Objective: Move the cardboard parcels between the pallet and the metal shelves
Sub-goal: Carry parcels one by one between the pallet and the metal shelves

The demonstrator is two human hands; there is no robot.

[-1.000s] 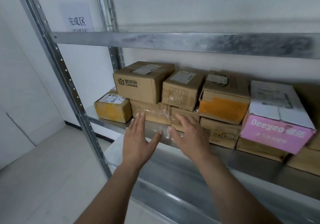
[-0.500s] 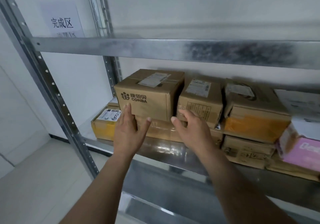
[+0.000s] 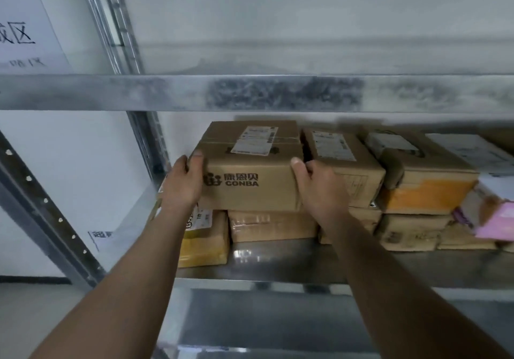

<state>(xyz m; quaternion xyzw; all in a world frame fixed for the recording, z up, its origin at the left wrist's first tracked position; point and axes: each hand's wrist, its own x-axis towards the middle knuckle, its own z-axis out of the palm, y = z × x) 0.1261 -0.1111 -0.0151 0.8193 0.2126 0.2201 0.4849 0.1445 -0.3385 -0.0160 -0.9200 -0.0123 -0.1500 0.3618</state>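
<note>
On the middle metal shelf, the left hand and right hand clasp the ends of the top left box, so the grip looks set for lifting it clear of the parcels beneath.

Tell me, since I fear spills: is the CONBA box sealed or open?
Sealed, as far as shows: the CONBA box has flat top flaps with a band and a shipping label across them.
</note>
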